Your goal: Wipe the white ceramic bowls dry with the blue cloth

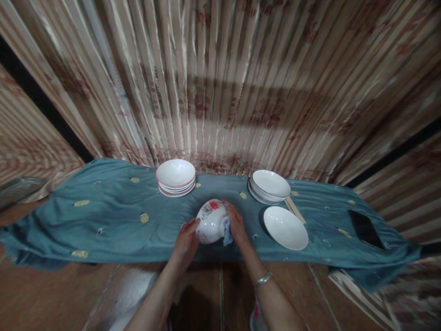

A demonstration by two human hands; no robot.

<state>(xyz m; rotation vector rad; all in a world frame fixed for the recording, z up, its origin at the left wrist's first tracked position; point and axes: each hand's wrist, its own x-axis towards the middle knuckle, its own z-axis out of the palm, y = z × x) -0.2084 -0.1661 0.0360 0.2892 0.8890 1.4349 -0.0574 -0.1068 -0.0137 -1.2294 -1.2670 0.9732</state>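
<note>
A white bowl [211, 224] with a red flower and grey leaves on its outside is tilted on its side above the cloth, its base turned to the right. My left hand [187, 240] grips the bowl's rim at its left side. My right hand [236, 223] is closed on a light blue rag [227, 232], pressing it against the bowl's base. A silver bracelet [263, 278] circles my right wrist. To the right of my hands lies a white shallow dish [286, 228], tilted slightly. Some of my right fingers are hidden behind the bowl.
A stack of red-rimmed white bowls [176, 176] stands at the back left, and a stack of dark-rimmed plates [270, 185] at the back right. Wooden chopsticks [295, 210] lie beside it. A black phone [365, 228] rests at the right on the green cloth [113, 220]. Curtains [220, 92] hang behind.
</note>
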